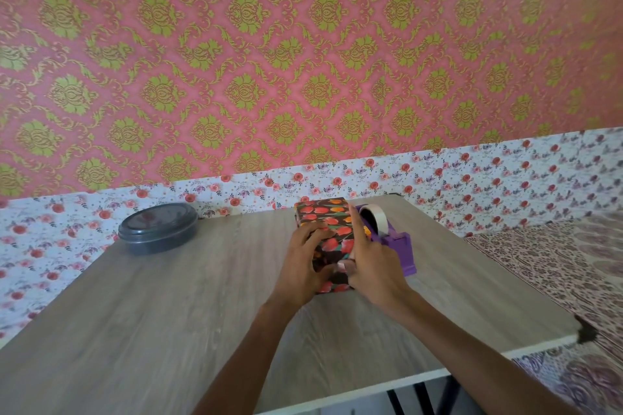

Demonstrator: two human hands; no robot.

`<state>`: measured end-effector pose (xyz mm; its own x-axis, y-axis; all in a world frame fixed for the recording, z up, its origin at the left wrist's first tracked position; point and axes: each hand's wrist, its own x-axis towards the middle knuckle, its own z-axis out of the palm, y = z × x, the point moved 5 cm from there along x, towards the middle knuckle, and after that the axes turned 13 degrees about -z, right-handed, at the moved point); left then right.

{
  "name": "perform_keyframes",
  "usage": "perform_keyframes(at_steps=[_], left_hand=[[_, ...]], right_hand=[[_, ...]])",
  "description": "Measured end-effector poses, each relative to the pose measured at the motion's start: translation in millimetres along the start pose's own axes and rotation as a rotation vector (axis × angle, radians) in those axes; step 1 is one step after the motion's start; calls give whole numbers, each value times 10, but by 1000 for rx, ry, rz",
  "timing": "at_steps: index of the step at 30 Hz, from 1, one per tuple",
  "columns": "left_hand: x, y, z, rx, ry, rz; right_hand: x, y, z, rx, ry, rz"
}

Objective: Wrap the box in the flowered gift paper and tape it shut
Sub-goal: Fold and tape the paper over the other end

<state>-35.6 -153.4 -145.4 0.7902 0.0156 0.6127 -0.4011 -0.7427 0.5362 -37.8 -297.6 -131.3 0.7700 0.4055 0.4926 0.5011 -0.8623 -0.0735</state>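
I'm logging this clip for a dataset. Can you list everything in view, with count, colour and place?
wrapped box: one, dark paper with red and orange flowers, middle of the table
tape dispenser: one, purple, just right of the box
tape roll: one, whitish, on the dispenser
round lidded container: one, dark grey, far left of the table
table: one, grey wood grain, foreground
wall: one, pink with green-gold pattern, white flowered band below, behind the table
patterned cloth: one, brownish print, right of the table
left hand: one, grips the box's left side, fingers curled over its top
right hand: one, forefinger straight along the box's right side
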Motion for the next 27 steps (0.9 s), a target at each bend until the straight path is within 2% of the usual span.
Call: perform_keyframes(at_steps=[8,15,20,27], left_hand=[[13,13,-84,50,-78,68],[79,60,-21,166,-42,-23],[112,22,-48,223,-61,-66],[86,56,-75,224,-98,-111]], right_hand=[[-17,-68,0,-43,69,33],[-32,-110,19,-196,66,84],[9,161,42,-181,60,198],[73,231,144,9,66,168]])
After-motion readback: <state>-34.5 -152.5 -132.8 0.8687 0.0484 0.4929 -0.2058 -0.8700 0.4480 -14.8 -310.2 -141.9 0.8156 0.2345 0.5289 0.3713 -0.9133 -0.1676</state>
